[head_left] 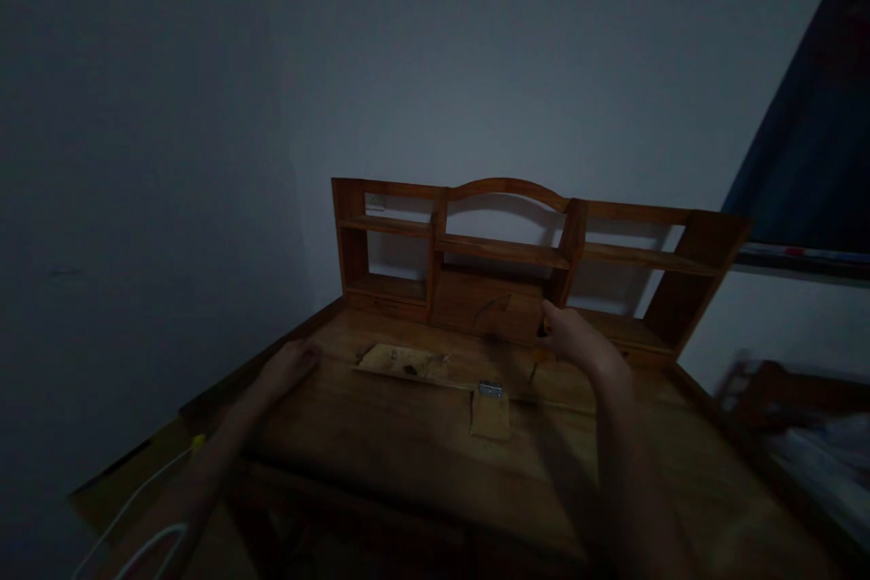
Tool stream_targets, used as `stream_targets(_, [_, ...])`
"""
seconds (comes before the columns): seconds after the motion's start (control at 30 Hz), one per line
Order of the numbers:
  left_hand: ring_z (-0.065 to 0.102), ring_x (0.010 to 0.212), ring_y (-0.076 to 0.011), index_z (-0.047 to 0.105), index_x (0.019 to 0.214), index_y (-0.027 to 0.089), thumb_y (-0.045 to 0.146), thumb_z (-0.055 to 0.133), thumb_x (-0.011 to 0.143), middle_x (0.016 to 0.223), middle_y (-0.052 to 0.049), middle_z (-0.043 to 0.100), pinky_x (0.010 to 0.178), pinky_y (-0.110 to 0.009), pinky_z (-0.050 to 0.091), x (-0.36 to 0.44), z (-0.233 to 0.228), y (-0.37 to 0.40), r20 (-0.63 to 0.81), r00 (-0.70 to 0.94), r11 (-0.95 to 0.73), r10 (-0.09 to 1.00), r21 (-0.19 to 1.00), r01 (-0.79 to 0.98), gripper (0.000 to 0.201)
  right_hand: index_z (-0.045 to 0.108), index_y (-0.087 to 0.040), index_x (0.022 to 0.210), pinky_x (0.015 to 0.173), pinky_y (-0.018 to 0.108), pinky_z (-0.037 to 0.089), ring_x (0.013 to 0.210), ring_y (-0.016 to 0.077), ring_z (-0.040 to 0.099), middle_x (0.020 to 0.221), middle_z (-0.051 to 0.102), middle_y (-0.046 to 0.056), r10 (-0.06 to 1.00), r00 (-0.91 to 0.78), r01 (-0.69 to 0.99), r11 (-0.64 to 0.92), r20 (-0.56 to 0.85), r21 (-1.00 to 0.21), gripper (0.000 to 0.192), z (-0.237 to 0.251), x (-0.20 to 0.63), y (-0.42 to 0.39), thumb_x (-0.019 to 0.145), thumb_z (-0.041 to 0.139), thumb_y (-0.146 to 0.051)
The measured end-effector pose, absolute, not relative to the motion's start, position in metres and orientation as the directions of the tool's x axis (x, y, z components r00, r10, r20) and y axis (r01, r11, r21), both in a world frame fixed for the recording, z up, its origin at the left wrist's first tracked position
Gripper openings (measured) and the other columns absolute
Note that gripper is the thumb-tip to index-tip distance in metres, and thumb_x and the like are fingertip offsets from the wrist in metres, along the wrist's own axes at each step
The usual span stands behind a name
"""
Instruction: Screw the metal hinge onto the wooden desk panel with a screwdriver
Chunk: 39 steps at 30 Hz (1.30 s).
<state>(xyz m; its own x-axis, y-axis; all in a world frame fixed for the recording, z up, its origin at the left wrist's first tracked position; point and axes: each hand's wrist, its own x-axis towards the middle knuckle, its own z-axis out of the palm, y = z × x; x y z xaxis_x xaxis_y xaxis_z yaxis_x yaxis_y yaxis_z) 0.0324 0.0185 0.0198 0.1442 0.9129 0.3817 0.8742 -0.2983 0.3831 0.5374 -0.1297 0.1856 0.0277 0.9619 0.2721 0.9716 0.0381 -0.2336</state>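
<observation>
My left hand point(291, 364) rests at the left side of the wooden desk point(408, 435), its fingers lying loosely on the top with nothing visible in them. Above the right half of the desk, my right hand point(567, 333) is raised and closed around a small orange and dark object point(545, 324), mostly hidden by the fingers. Between the hands lies a long, light, board-like strip point(402, 362) with dark marks. Nearer to me is a small tan rectangular piece point(490, 417) with a metal clip or hinge point(490, 388) at its far end.
A wooden shelf unit point(503, 249) stands along the desk's back, against a pale wall point(435, 63). At the far right hangs a dark blue curtain point(816, 136). A white cable point(136, 498) with a yellow part runs near my left forearm. The room is dim.
</observation>
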Motion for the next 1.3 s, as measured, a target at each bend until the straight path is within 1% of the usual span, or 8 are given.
stream_targets(0.13, [0.056, 0.096, -0.0262, 0.066, 0.085, 0.020, 0.035, 0.049, 0.084, 0.096, -0.007, 0.064, 0.090, -0.035, 0.043, 0.048, 0.025, 0.024, 0.465, 0.229, -0.405, 0.855, 0.323, 0.856, 0.023, 0.070, -0.019, 0.090, 0.049, 0.027, 0.042, 0.056, 0.0180, 0.064, 0.079, 0.071, 0.009, 0.993, 0.070, 0.954, -0.037, 0.098, -0.299, 0.014, 0.173, 0.549, -0.154, 0.080, 0.062, -0.024])
stream_targets(0.27, [0.055, 0.096, -0.0248, 0.067, 0.087, 0.019, 0.034, 0.046, 0.091, 0.097, -0.008, 0.063, 0.091, -0.037, 0.043, 0.105, 0.031, 0.032, 0.508, 0.396, -0.589, 0.765, 0.304, 0.748, 0.026, 0.069, -0.021, 0.071, 0.057, 0.034, 0.045, 0.068, 0.0271, 0.067, 0.077, 0.070, 0.012, 0.984, 0.140, 0.987, -0.129, 0.114, -0.097, 0.010, 0.136, 0.560, -0.188, 0.076, 0.060, -0.023])
stream_targets(0.37, [0.056, 0.100, -0.0214, 0.069, 0.090, 0.021, 0.034, 0.055, 0.089, 0.096, -0.005, 0.065, 0.092, -0.033, 0.043, 0.172, 0.036, 0.027, 0.490, 0.537, -0.711, 0.687, 0.298, 0.637, 0.019, 0.070, -0.023, 0.083, 0.065, 0.040, 0.048, 0.082, 0.0316, 0.068, 0.090, 0.070, 0.015, 0.971, 0.155, 0.988, -0.151, 0.180, -0.037, 0.016, 0.111, 0.559, -0.214, 0.079, 0.054, -0.021])
stream_targets(0.5, [0.059, 0.101, -0.0221, 0.070, 0.097, 0.018, 0.028, 0.058, 0.089, 0.100, -0.008, 0.067, 0.092, -0.033, 0.043, 0.260, 0.040, 0.008, 0.369, 0.800, -0.864, 0.473, 0.374, 0.338, 0.018, 0.066, -0.023, 0.101, 0.066, 0.044, 0.049, 0.083, 0.0338, 0.068, 0.099, 0.068, 0.017, 0.963, 0.163, 0.987, -0.156, 0.216, -0.047, 0.027, 0.100, 0.550, -0.250, 0.088, 0.044, -0.029])
stream_targets(0.6, [0.064, 0.091, -0.0200, 0.072, 0.094, 0.018, 0.022, 0.061, 0.086, 0.095, -0.007, 0.071, 0.082, -0.027, 0.046, 0.307, 0.036, 0.001, 0.295, 0.863, -0.874, 0.409, 0.400, 0.277, 0.014, 0.061, -0.025, 0.114, 0.071, 0.045, 0.050, 0.086, 0.0326, 0.069, 0.107, 0.067, 0.015, 0.970, 0.138, 0.985, -0.113, 0.199, -0.132, 0.032, 0.096, 0.540, -0.277, 0.091, 0.041, -0.034])
stream_targets(0.77, [0.068, 0.077, -0.0182, 0.075, 0.084, 0.017, 0.010, 0.062, 0.080, 0.083, -0.005, 0.074, 0.066, -0.022, 0.045, 0.346, 0.029, 0.012, 0.204, 0.890, -0.854, 0.409, 0.430, 0.294, 0.015, 0.054, -0.027, 0.131, 0.092, 0.041, 0.049, 0.113, 0.0286, 0.061, 0.132, 0.058, 0.011, 0.982, -0.037, 0.902, 0.114, 0.187, -0.417, 0.042, 0.064, 0.506, -0.298, 0.092, 0.045, -0.039])
stream_targets(1.07, [0.066, 0.072, -0.0161, 0.073, 0.080, 0.015, 0.002, 0.056, 0.073, 0.076, -0.004, 0.072, 0.063, -0.019, 0.045, 0.345, 0.028, 0.021, 0.119, 0.880, -0.828, 0.459, 0.417, 0.375, 0.022, 0.062, -0.030, 0.119, 0.100, 0.039, 0.044, 0.116, 0.0242, 0.058, 0.124, 0.064, 0.003, 0.944, -0.066, 0.642, 0.288, 0.323, -0.710, 0.034, 0.010, 0.441, -0.265, 0.085, 0.058, -0.028])
stream_targets(1.3, [0.065, 0.074, -0.0164, 0.072, 0.081, 0.016, 0.007, 0.057, 0.076, 0.076, -0.005, 0.071, 0.066, -0.020, 0.046, 0.349, 0.027, 0.021, 0.094, 0.868, -0.826, 0.488, 0.372, 0.424, 0.019, 0.066, -0.024, 0.109, 0.094, 0.037, 0.045, 0.105, 0.0237, 0.061, 0.110, 0.067, 0.005, 0.912, -0.008, 0.526, 0.353, 0.411, -0.774, 0.036, -0.011, 0.416, -0.217, 0.074, 0.068, -0.020])
